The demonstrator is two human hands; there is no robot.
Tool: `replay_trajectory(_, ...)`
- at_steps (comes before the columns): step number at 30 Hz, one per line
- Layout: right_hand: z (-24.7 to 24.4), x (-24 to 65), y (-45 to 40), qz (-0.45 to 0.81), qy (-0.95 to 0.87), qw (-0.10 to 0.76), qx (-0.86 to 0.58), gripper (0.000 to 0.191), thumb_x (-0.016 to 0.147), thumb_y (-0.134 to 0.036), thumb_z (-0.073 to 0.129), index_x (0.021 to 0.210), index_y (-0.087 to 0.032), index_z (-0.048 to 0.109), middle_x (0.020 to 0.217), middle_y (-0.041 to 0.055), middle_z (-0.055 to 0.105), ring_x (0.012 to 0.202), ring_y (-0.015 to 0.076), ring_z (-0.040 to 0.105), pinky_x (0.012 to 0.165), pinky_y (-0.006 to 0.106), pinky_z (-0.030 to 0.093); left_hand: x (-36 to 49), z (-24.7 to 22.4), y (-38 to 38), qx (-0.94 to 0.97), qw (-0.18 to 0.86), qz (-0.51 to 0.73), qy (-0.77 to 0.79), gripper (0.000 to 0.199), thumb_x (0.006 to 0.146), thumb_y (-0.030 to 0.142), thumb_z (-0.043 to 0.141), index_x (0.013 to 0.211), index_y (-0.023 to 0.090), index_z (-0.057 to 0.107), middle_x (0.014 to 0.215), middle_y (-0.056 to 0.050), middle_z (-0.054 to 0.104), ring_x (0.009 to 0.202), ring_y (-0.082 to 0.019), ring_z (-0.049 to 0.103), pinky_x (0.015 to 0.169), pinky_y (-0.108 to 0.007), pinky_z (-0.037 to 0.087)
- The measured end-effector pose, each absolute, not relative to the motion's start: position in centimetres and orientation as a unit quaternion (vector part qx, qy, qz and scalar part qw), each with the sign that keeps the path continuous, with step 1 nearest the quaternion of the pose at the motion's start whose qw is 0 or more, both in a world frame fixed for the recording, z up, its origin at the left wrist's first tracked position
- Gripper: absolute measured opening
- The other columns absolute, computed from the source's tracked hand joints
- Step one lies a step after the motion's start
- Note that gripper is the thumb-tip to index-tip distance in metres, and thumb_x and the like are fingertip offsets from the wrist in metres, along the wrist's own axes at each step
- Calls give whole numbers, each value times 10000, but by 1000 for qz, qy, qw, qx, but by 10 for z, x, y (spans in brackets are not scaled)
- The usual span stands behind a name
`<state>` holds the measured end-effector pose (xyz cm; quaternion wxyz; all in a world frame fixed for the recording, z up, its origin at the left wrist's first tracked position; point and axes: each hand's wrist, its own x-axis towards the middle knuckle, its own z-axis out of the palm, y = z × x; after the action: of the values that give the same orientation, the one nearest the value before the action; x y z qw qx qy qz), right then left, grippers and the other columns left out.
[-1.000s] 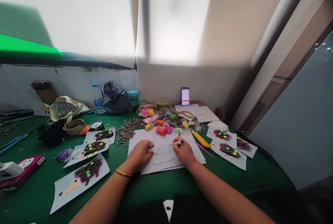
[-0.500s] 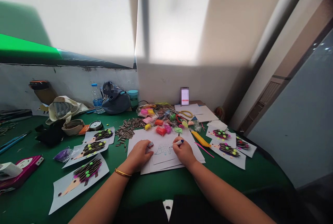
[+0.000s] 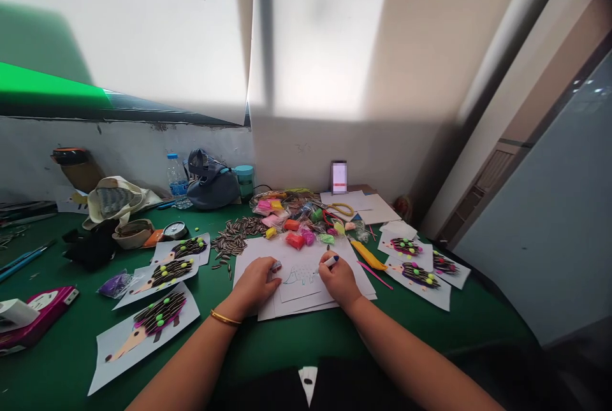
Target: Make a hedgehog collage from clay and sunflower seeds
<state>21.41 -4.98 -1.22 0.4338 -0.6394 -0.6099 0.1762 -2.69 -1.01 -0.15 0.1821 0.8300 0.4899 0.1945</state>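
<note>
Green table (image 3: 296, 341): marker (image 3: 329, 262) between fingers (image 3: 329, 272).

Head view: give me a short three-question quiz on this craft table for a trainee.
1. True or false: the right hand holds a marker over the drawing sheet.
2. What lies just left of the paper stack: A scissors, B sunflower seeds, C phone?
3. What does the left hand hold in its fingers?

Key: 1 true; 2 B; 3 a small cap-like piece, too small to identify surely, while the hand rests on the paper.
</note>
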Motion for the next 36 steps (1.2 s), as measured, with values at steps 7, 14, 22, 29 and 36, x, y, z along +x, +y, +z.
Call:
replay_trajectory(7,-10,215,-49,175,-603,433,-647,115,777,-285,419,729,-229,508,624,-19,559,611,175,533,560,258,328,-28,-2,-11,831,182,202,484,259,804,230,647,1058,193,620,1022,-84,634,974,-237,572,858,-341,422)
replay_trajectory(14,-10,215,-49,175,-600,437,-647,123,786,-283,416,730,-227,511,641,-18,562,618,171,530,561,254,334,-27,-1,-10,832,179,198,487,269,797,223,649,1062,188,622,1019,-88,638,977,-237,580,852,-337,425)
replay_trajectory(22,-13,214,-47,179,-616,439,-630,137,793,-279,431,743,-219,544,635,-25,556,613,161,529,570,250,340,-27,-1,-11,832,177,200,486,261,796,217,651,1054,189,620,1007,-82,637,971,-235,579,853,-335,425)
replay_trajectory(29,-14,216,-47,178,-625,448,-614,174,825,-299,411,790,-213,559,691,-20,578,655,159,541,608,251,364,-27,1,-12,832,178,199,487,257,799,219,650,1053,188,623,1018,-87,638,977,-238,582,857,-336,425)
replay_trajectory(36,-16,215,-44,183,-625,443,-616,170,817,-298,433,779,-216,576,650,-24,564,624,164,532,580,254,350,-28,-1,-11,827,187,206,488,271,797,220,657,1065,195,624,1036,-88,641,992,-240,580,873,-342,425)
